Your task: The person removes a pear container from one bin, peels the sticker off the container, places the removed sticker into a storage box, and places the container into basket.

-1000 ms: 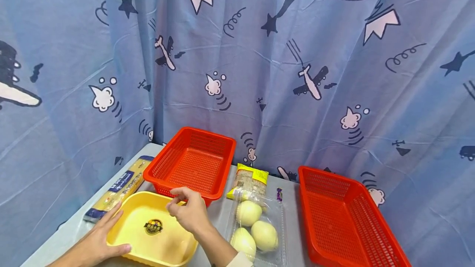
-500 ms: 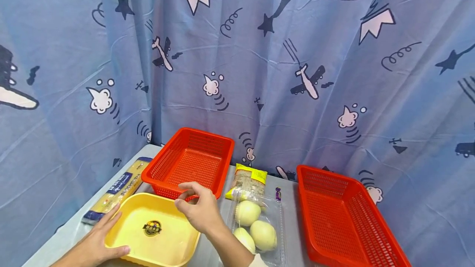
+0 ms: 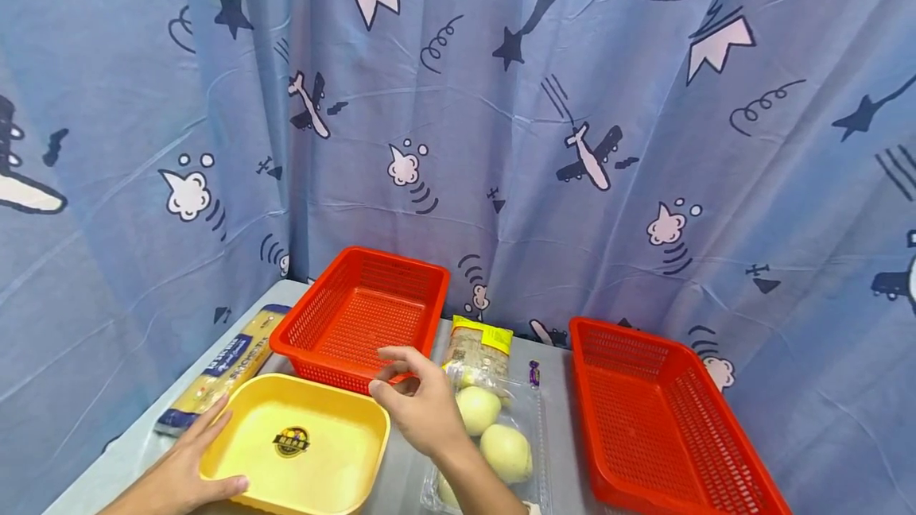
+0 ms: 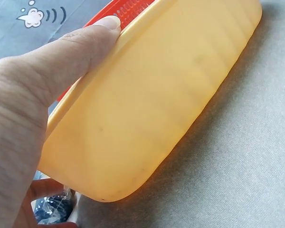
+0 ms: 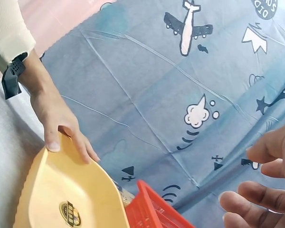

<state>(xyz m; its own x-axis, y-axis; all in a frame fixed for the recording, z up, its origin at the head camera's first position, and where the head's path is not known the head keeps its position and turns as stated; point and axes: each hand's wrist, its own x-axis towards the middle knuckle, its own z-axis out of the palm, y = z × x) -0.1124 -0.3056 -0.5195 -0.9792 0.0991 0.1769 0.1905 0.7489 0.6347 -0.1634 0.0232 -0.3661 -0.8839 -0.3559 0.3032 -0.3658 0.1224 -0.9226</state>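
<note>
A shallow yellow plastic basin [image 3: 329, 451] with a round dark logo on its floor stands at the front left. My left hand [image 3: 179, 463] holds its left corner; in the left wrist view the thumb [image 4: 92, 45] lies on the rim while the other fingers are mostly hidden. Just past the basin's right edge hovers my right hand [image 3: 422, 408], fingers loosely curled, nothing held. Below and right of it lies a clear plastic clamshell [image 3: 537, 435] with several pale round fruits [image 3: 506, 453], partly covered by my forearm.
Behind the basin stands a red mesh basket [image 3: 372, 316]; a longer red basket [image 3: 644, 420] is at the right. A spaghetti packet [image 3: 229, 356] lies left. A yellow-edged clear bag [image 3: 479, 344] and a small purple-wrapped sweet [image 3: 533, 373] lie near the curtain [image 3: 444, 141].
My right hand has moved right, from over the basin to beyond its right edge, with its fingers somewhat spread. My left hand stays on the basin, and the whole view has shifted slightly.
</note>
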